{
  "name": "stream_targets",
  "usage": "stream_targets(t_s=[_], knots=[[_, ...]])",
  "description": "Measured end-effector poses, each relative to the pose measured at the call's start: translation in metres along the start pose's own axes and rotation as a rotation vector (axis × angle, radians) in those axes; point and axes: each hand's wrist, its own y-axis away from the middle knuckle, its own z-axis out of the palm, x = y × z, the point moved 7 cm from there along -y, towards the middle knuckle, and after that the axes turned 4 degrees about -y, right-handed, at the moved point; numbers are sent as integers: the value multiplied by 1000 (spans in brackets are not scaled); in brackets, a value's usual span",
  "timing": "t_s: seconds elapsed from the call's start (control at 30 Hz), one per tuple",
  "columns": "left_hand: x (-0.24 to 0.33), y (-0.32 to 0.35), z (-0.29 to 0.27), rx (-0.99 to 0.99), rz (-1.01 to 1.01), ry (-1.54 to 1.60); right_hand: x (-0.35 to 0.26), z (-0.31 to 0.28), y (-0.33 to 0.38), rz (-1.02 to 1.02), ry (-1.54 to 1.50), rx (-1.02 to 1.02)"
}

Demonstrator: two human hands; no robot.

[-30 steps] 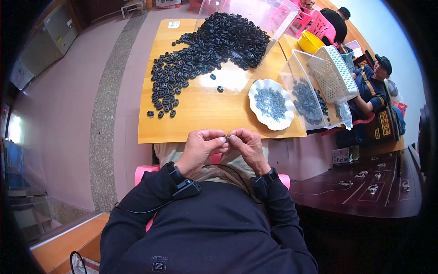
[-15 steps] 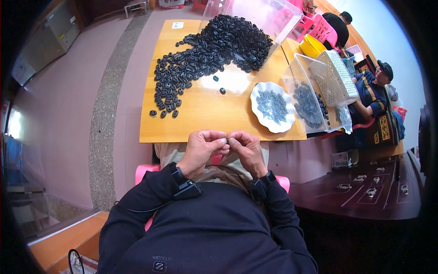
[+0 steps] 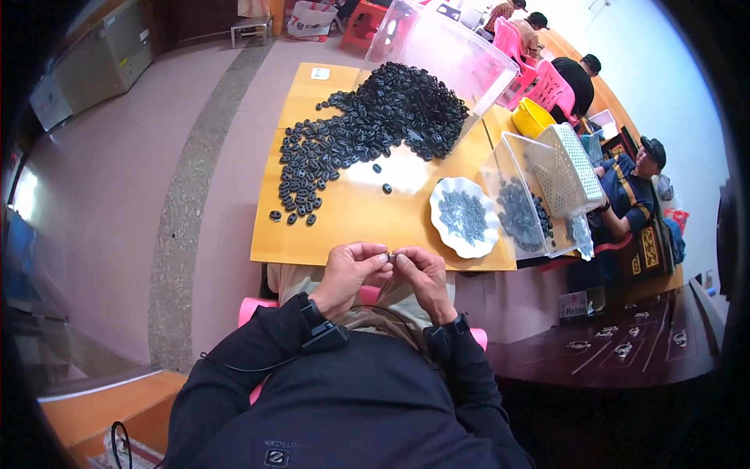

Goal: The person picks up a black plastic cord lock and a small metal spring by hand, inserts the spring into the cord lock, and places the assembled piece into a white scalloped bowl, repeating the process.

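Just off the table's near edge, my left hand point(image 3: 351, 275) and my right hand point(image 3: 426, 281) meet fingertip to fingertip. Both pinch a small dark piece point(image 3: 391, 257) between thumb and forefinger. Most of it is hidden by the fingers, so its shape cannot be made out. Beyond them lies a big heap of black oval plastic pieces with two holes point(image 3: 406, 109), spread out toward the left. Two loose black pieces point(image 3: 387, 188) lie apart from it. A white scalloped dish point(image 3: 442, 241) holds many small greyish clear parts point(image 3: 462, 217).
The wooden table point(image 3: 336, 242) carries a large clear bin point(image 3: 484, 66) tipped behind the heap. At right stand a clear box point(image 3: 500, 160) with dark parts, a white perforated basket point(image 3: 574, 168) and a yellow bowl point(image 3: 533, 117). A co-worker point(image 3: 625, 184) sits at the right; others sit farther back.
The view has tilted, so the table and my hands sit lower in the picture. Both hands keep their pinch on the small dark piece, with the fingers barely shifted.
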Motion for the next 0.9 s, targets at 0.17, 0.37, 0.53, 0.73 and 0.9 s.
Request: stream_targets(t_s=[0.17, 0.37, 0.53, 0.73, 0.9], knots=[[5, -4, -11, 69, 39, 59, -23, -3, -28, -71, 221, 46], [13, -3, -18, 149, 86, 150, -43, 1, -92, -263, 755, 139], [17, -1, -22, 190, 107, 186, -41, 14, -114, -415, 1069, 199], [17, -2, -26, 203, 120, 208, -36, 18, -127, -325, 1240, 219], [19, -3, -26, 208, 128, 222, -34, 9, -139, -388, 1221, 185]])
